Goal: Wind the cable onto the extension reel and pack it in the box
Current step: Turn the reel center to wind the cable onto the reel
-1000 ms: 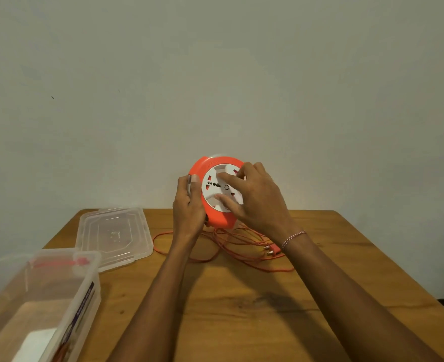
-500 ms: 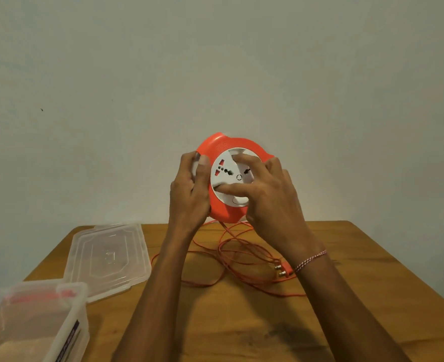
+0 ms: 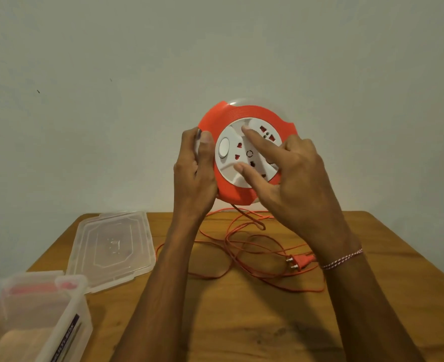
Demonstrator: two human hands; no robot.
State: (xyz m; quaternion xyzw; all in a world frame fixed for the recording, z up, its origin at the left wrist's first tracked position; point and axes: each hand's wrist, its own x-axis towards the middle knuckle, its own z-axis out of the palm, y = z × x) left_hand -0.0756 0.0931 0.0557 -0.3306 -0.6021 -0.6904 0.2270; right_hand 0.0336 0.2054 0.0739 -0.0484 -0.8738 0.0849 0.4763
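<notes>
Box [image 3: 33,320] sits at the far left, at the near corner of the wooden table [image 3: 241,322]. It is see-through plastic and its top is open. A dark label runs down its side. Just behind it and a bit to the right lies the clear lid [image 3: 112,248], flat on the table, its near corner close by the box.

Next comes the left hand [image 3: 193,173]. It is lifted up above the table. Its fingers and thumb are curled round the left edge of the reel [image 3: 244,152] and hold it tight.

The reel is round, orange outside and white in the middle, and it stands up on its edge in the air, facing the person. The white part has plug holes and a white button.

The right hand [image 3: 291,176] is on the front of the reel. Its first finger and thumb are stretched out and press on the white part. Its other fingers bend round the right edge.

Orange cable [image 3: 241,246] hangs down from the bottom of the reel and lies in loose loops on the table under the hands. Its plug [image 3: 298,261] lies near the right wrist, which wears a thin string band [image 3: 342,259].
</notes>
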